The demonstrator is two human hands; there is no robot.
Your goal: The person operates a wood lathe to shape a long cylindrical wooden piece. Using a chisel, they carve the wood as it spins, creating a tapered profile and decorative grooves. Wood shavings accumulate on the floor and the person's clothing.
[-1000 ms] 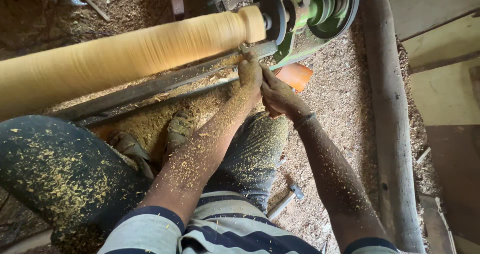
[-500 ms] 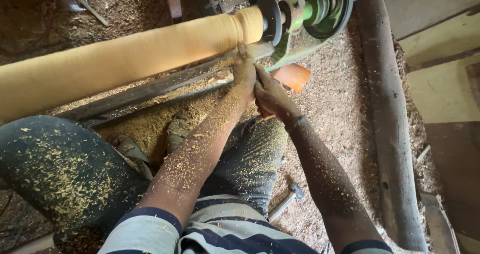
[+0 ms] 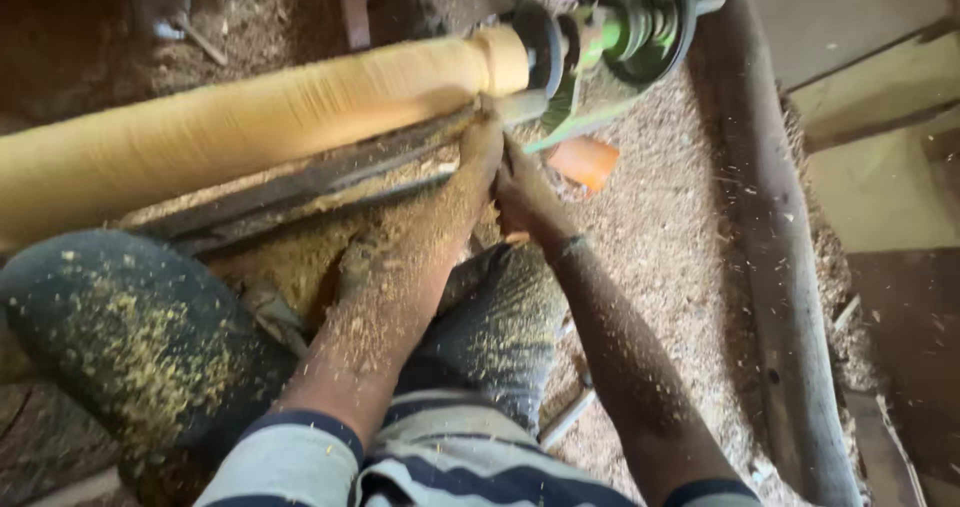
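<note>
The log (image 3: 250, 127) runs off the edge at 9 o'clock, so its far end is unseen. Whatever tool the left hand (image 3: 480, 152) and right hand (image 3: 525, 197) press to the rest (image 3: 300, 182) is hidden between them; the grip cannot be told. The pulley (image 3: 640, 22) at 1 o'clock is cut by the top edge. The hammer (image 3: 175, 17) at 11 o'clock is blurred. Both sleeves leave the frame at 6 o'clock

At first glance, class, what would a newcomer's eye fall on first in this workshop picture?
The long pale wooden cylinder lies across the upper left, mounted on a green lathe head at top centre. Just below its right end, the left hand and right hand meet at the tool rest. Sawdust coats both forearms and the floor.
</note>
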